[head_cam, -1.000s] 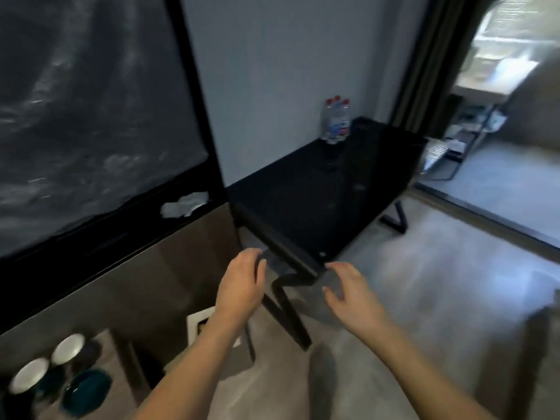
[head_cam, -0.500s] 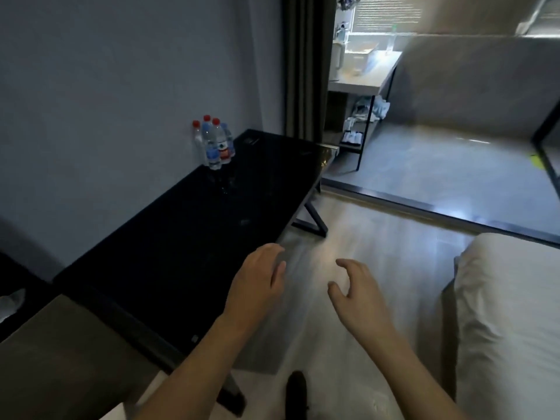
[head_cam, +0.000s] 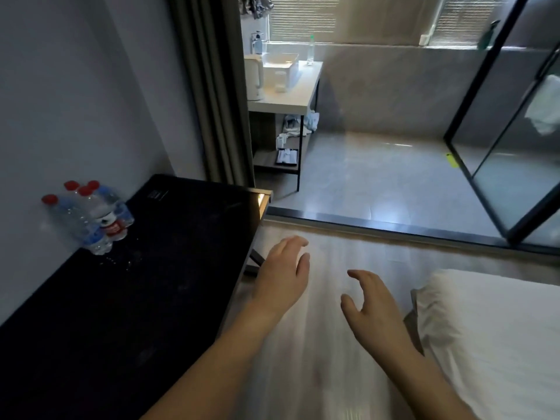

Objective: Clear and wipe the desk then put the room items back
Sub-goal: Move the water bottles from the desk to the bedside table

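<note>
A long black desk (head_cam: 169,268) runs along the grey wall on the left. Several clear water bottles with red caps (head_cam: 91,219) stand in a cluster at the wall side of the desk, with a few pale specks on the top beside them. My left hand (head_cam: 281,274) hovers over the floor just off the desk's right edge, fingers loosely curved, holding nothing. My right hand (head_cam: 369,301) floats a little to the right of it, fingers relaxed and empty.
A white bed (head_cam: 497,338) fills the lower right. Dark curtains (head_cam: 212,86) hang beyond the desk's far end. Past a floor threshold lies a tiled bathroom with a white counter (head_cam: 291,95), a kettle (head_cam: 254,77), a lower shelf and a glass partition (head_cam: 515,140).
The view has swung right, from the dark panel and cabinet to the desk's far end and the bathroom. Both hands stay empty and have drifted from the desk's near corner to over the floor.
</note>
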Available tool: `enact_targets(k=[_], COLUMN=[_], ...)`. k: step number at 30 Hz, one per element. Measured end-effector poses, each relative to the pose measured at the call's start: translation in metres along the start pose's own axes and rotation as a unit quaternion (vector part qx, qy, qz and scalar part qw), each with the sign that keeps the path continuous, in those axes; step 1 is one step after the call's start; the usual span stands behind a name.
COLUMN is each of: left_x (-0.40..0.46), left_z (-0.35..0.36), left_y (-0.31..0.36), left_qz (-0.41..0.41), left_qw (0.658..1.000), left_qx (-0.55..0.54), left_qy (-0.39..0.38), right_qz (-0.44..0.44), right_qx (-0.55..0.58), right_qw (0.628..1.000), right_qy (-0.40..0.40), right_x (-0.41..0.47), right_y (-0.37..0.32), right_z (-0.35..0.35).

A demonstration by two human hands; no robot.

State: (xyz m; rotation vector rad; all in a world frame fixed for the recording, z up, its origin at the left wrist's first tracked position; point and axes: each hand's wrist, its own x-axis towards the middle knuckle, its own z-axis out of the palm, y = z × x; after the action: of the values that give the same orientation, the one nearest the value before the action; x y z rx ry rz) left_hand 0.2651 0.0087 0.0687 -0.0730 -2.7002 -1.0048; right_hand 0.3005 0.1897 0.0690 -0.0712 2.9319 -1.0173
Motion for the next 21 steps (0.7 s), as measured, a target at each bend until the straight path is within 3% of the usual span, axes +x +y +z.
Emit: enact_targets(k=[5, 12, 17, 21], left_x=[0.074, 0.158, 0.149, 0.128], left_z=[0.037, -0.008, -0.056, -0.093], left_y=[-0.046, -0.134, -0.181, -0.234], left_qz=[-0.052, -0.194, -0.31, -0.42], left_qw=[0.997, 0.977, 0.929, 0.863], left_qx=[0.014, 0.055, 0.065, 0.071], left_qy=[-0.048, 0.074, 0.192, 0.271], right_qz=[0.021, -0.162, -0.285, -0.375], right_qx=[0.016, 0.018, -0.006, -0.01], right_qw=[0.997, 0.972, 0.92, 0.857], right_qy=[-0.068, -0.167, -0.271, -0.353], right_x=[0.102, 0.28, 0.333, 0.351], right_y=[0.024, -0.054, -0.152, -0.226], right_z=[0.024, 0.059, 0.109, 0.167])
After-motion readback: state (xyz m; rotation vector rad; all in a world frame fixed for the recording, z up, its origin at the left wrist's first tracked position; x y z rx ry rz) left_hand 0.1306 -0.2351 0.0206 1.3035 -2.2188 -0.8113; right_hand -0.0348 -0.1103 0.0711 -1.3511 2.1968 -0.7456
